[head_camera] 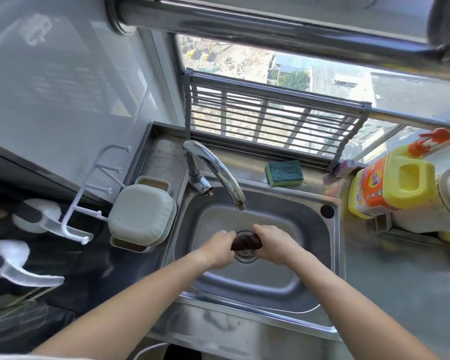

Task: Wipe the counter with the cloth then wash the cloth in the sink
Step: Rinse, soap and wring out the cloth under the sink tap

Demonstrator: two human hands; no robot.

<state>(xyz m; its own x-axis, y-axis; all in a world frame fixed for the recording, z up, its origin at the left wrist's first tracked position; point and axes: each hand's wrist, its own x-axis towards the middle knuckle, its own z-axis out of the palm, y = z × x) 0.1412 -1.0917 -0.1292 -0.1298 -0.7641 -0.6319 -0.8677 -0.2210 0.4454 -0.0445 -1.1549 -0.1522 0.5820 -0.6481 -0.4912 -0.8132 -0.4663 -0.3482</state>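
A dark brown cloth [246,242], twisted into a tight roll, is held over the drain [244,254] of the steel sink [320,261]. My left hand [218,249] grips its left end and my right hand [273,244] grips its right end, both with fingers curled round it. Only the middle of the cloth shows between the hands. The chrome tap [218,170] arches over the basin; no water is seen running from its spout. The steel counter [400,287] stretches to the right of the sink.
A green and yellow sponge [283,173] lies on the ledge behind the sink. A yellow and orange detergent bottle [390,185] stands at the right. A pale green soap box [142,216] and white wall hooks [89,193] are at the left. A roll-up rack [270,115] leans against the window.
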